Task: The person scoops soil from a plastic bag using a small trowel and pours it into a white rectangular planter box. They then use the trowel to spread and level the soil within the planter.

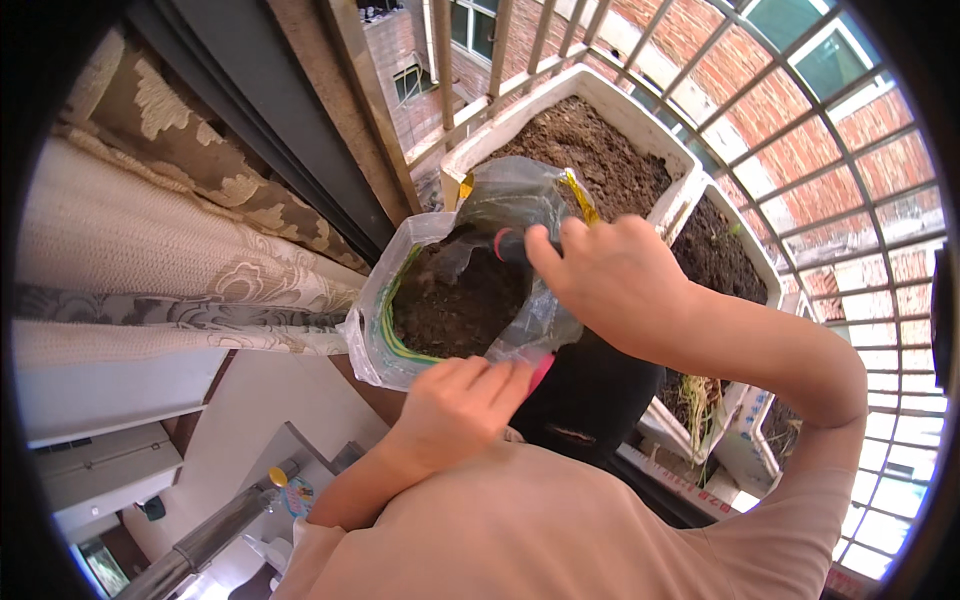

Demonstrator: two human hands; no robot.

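Observation:
A plastic bag (367, 330) with green and yellow stripes stands with its mouth wide, and dark soil (461, 300) fills its inside. My left hand (457, 405) grips the near rim of this bag, where a bit of pink (540, 373) shows by the fingers. My right hand (607, 277) is closed around the black handle (514, 246) of a hand tool, which has a red ring. Its blurred metal head (457, 259), perhaps a trowel blade, lies over the soil within the bag. The tool's tip cannot be made out.
White foam planter boxes of soil, one behind the bag (457, 161) and another to the right (772, 289), stand along a metal window grille (757, 142). Dry stalks (697, 412) hang over a box edge. Patterned curtains (225, 262) and a sliding frame (300, 112) border the left side.

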